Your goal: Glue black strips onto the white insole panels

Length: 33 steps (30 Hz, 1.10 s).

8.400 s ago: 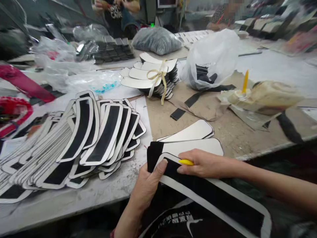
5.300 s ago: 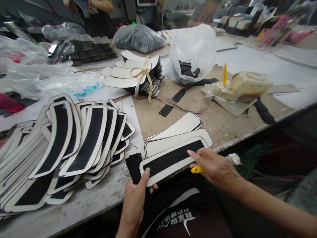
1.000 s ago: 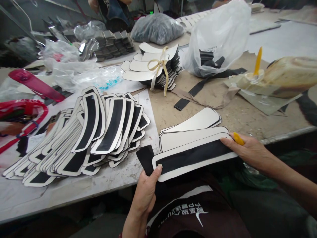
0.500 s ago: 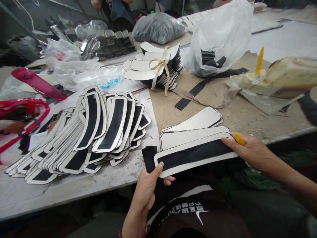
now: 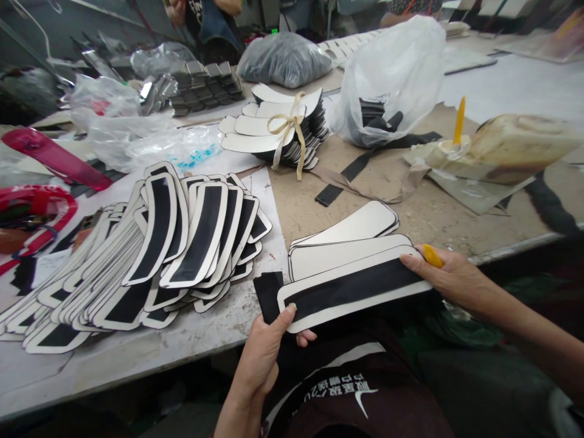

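A long white curved panel with a black strip (image 5: pixel 353 287) down its middle spans both my hands at the table's front edge. Its left end is pinched by my left hand (image 5: pixel 265 340), thumb on top and fingertips underneath. My right hand (image 5: pixel 440 272) grips the other end, thumb pressed on the black strip. A yellow object (image 5: pixel 432 256), its kind unclear, sticks out from that same hand. Behind the held panel lie several plain white panels (image 5: pixel 347 230), partly overlapping. Folded black strip material (image 5: pixel 268 295) shows beside the panel's left end.
A large fanned pile of black-striped panels (image 5: pixel 150 255) covers the table's left side. Farther back stand a ribbon-tied bundle (image 5: pixel 285 131) and a plastic bag (image 5: pixel 387 79). A stained container (image 5: pixel 511 149) with a yellow stick (image 5: pixel 459 121) is at right. Another person (image 5: pixel 212 27) is at the back.
The view has shifted a little, so the table's things appear slightly farther left and mostly lower. Both hands keep their hold on the panel, which looks little changed.
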Available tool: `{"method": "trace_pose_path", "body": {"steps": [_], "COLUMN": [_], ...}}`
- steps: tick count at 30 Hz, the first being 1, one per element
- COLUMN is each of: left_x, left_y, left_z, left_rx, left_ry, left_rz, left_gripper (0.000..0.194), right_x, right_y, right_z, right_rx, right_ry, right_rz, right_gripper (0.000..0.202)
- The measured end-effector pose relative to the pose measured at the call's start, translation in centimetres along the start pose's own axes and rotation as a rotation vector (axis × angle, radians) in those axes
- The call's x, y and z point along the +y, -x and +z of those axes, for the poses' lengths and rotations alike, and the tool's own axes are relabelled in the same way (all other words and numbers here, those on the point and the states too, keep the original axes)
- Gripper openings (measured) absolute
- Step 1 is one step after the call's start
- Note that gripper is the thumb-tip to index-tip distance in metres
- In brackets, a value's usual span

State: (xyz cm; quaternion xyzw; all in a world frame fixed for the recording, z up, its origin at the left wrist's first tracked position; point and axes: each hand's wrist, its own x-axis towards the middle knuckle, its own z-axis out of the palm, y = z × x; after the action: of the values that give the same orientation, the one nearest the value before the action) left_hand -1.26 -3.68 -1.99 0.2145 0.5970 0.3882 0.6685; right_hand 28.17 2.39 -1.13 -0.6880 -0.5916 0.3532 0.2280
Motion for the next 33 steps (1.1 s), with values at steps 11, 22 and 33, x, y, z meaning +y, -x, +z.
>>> {"method": "trace_pose_path", "body": {"steps": [11,22,33], "left_x": [-0.8,-0.5,-0.2], "left_y": [-0.1,0.0,-0.6], "left_z": [-0.4,-0.5,-0.4], "left_rx": [0.070,0.174,0.322], "left_ry": [0.424,0.236,0.184], "left_rz": [-0.045,0.025,0.056], "left_gripper": [0.023,0.035,0.043], "right_x": [-1.2,-0.8,-0.9], "right_y": [0.5,0.3,0.3], "right_z": [0.0,0.6,1.5], "right_rx": [-0.224,-0.184,-0.221], "right_ry": [-0.783,-0.430,-0.574], "right_rz": [0.310,0.062,0.143], "right_gripper": [0.030,0.035,0.054]}}
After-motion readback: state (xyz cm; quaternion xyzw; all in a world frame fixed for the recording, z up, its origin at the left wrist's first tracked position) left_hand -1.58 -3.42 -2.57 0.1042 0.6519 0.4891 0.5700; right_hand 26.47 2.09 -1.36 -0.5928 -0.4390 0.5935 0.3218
